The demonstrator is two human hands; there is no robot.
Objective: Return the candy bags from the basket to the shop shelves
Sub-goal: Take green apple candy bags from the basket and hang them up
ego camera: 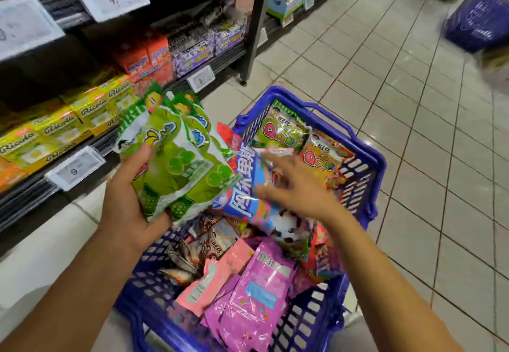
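Candy bags: a stack of green candy bags [176,156] sits in the left hand, held above the basket's left edge and in front of the shelves; many more bags lie piled in the basket.
Left hand [129,194]: palm up under the green stack, thumb pressed on its top face, fingers curled round its lower edge.
Right hand [292,183]: blurred, fingers spread and fairly straight over the blue bag [248,183]; gripping nothing that I can see.
Basket [366,156]: blue plastic, on the tiled floor [413,103] just beside the shelves.
Basket contents: pink bags [248,291] nearest the person, brown bags [212,238] at left, green and orange Q-print bags [303,142] at the far end.
Shelves [91,142]: yellow Ricola boxes [57,128], orange boxes [146,59], purple boxes [198,46], white price tags [75,167].
Far right: a second blue basket [479,15], blurred.
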